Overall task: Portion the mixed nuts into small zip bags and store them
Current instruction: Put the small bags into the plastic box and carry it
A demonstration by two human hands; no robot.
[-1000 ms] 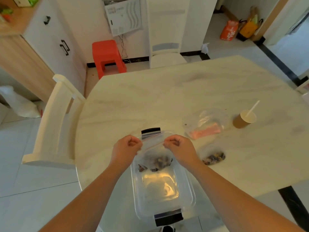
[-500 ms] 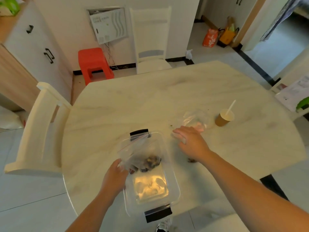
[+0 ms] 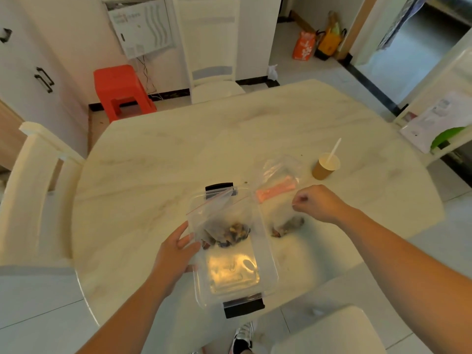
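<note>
Marble-topped round table (image 3: 178,154), filling the centre of the head view; on it, from largest to smallest — a clear plastic storage box (image 3: 265,274) with black end latches, long axis running 12 to 6 o'clock, lid off or not visible; a filled zip bag of mixed nuts (image 3: 224,223) standing in the far half of the box, its red-lined mouth tilted toward 11 o'clock; a stack of empty zip bags (image 3: 277,180) with a pink strip at 1 o'clock of the box; a paper cup (image 3: 323,167) with a white spoon or stick, at 2 o'clock; a second small bag of nuts (image 3: 287,226) lying on the table just beside the box's right wall, at 3 o'clock of the filled bag. Left hand (image 3: 176,254): fingers extended, touching the left side of the bag in the box, steadying it rather than closing round it. Right hand (image 3: 319,204): fingers curled, pinching a thin clear edge — apparently the top of the second bag, though the film is too faint to confirm. Judged step: storing portions; the second bag lies directly below the right hand, the nearer hand, and the box lies at 9 o'clock of it.
</note>
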